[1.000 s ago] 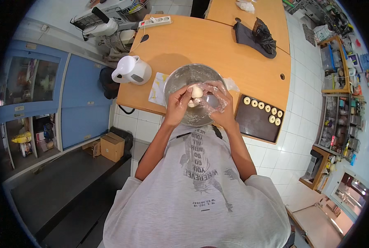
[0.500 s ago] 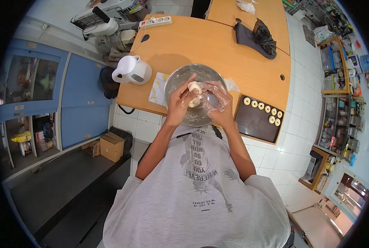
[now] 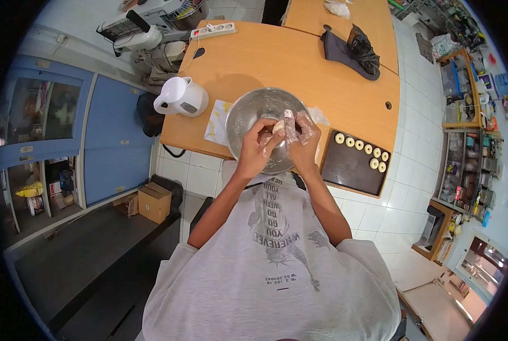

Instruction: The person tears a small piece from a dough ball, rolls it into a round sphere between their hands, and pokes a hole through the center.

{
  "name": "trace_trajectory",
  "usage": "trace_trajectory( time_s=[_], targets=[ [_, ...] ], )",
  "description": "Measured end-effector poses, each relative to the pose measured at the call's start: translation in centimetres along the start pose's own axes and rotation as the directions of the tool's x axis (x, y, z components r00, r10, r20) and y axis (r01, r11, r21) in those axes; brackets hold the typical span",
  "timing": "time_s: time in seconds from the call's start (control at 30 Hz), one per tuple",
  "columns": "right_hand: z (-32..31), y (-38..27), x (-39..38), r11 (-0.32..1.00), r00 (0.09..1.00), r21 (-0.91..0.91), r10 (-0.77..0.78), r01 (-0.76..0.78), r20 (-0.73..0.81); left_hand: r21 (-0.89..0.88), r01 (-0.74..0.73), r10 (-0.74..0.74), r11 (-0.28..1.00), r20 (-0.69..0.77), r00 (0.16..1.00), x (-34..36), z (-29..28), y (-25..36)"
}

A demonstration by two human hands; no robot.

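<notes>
Over the steel mixing bowl (image 3: 243, 115), a small pale piece of dough (image 3: 278, 127) sits in the fingers of my left hand (image 3: 258, 146), which is closed around it. Its underside is hidden by those fingers. Close beside it, my right hand (image 3: 302, 139) is held up with its floury fingers stretched out and apart. One of these fingers stands right against the dough; whether it presses into it I cannot tell. Flour smears coat the inner wall of the bowl. To the right, a dark baking tray (image 3: 350, 165) carries several ring-shaped pieces of dough (image 3: 359, 145).
A white electric kettle (image 3: 181, 98) stands left of the bowl, near a patterned sheet (image 3: 217, 122). Behind it lies a power strip (image 3: 213, 30) with a cable. Farther off on the wooden table (image 3: 265, 54) are a dark cloth item (image 3: 338, 50) and a black plastic bag (image 3: 361, 48).
The dough has moved slightly right and is now more covered by my fingers. My right hand has turned upright, its fingers now pointing away from me. My left hand has shifted right.
</notes>
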State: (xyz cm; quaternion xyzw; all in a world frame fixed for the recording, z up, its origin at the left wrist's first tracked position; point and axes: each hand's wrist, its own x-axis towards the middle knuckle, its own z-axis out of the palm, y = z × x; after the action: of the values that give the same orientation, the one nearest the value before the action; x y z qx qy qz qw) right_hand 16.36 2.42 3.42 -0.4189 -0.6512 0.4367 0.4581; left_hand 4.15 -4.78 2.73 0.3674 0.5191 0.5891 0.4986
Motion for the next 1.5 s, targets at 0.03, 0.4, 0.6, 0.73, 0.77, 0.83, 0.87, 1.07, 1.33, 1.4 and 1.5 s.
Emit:
trace_trajectory(
  time_s=[0.03,0.4,0.6,0.73,0.77,0.83,0.87,1.07,1.33,1.4,1.5],
  targets=[
    [0.0,0.3,0.1,1.0,1.0,-0.002,0.0,0.0,0.001,0.033,-0.009,0.009,0.999,-0.004,1.0,0.0,0.1,-0.4],
    [2.4,-0.7,-0.5,0.908,0.929,-0.193,-0.364,0.371,0.074,-0.682,0.149,-0.067,0.716,0.146,0.987,2.2,0.7,2.7],
    [0.5,-2.9,1.6,0.992,0.992,-0.02,-0.127,0.127,-0.016,-0.724,0.221,-0.15,0.654,0.163,0.975,2.2,1.3,2.8],
    [0.0,-4.5,2.9,0.931,0.951,-0.199,-0.31,0.305,0.008,-0.695,0.187,-0.077,0.694,0.187,0.979,1.9,2.6,4.0],
    [1.0,-5.2,2.9,0.925,0.959,-0.253,-0.281,0.282,0.04,-0.727,0.225,-0.154,0.649,0.163,0.974,1.2,3.3,4.6],
    [2.3,-5.1,3.2,0.925,0.958,-0.251,-0.268,0.286,0.103,-0.778,0.244,-0.189,0.579,0.163,0.968,0.9,3.4,4.9],
    [2.4,-5.0,3.0,0.925,0.957,-0.25,-0.269,0.287,0.104,-0.778,0.242,-0.187,0.579,0.162,0.969,0.9,3.5,5.1],
    [3.6,-5.4,2.6,0.911,0.956,-0.295,-0.294,0.288,0.028,-0.735,0.076,-0.083,0.674,0.027,0.996,1.5,3.9,6.4],
    [3.6,-7.2,2.0,0.882,0.982,-0.433,-0.174,0.186,0.068,-0.443,-0.035,0.114,0.896,0.154,0.982,2.0,4.1,5.9],
    [3.1,-6.0,2.3,0.924,0.99,-0.356,-0.14,0.136,0.017,-0.366,-0.076,0.134,0.927,0.134,0.982,2.2,4.7,5.6],
    [3.0,-4.5,2.9,1.0,0.998,-0.029,-0.003,0.001,-0.059,-0.303,-0.129,0.162,0.944,0.088,0.983,2.3,4.9,3.7]
  ],
)
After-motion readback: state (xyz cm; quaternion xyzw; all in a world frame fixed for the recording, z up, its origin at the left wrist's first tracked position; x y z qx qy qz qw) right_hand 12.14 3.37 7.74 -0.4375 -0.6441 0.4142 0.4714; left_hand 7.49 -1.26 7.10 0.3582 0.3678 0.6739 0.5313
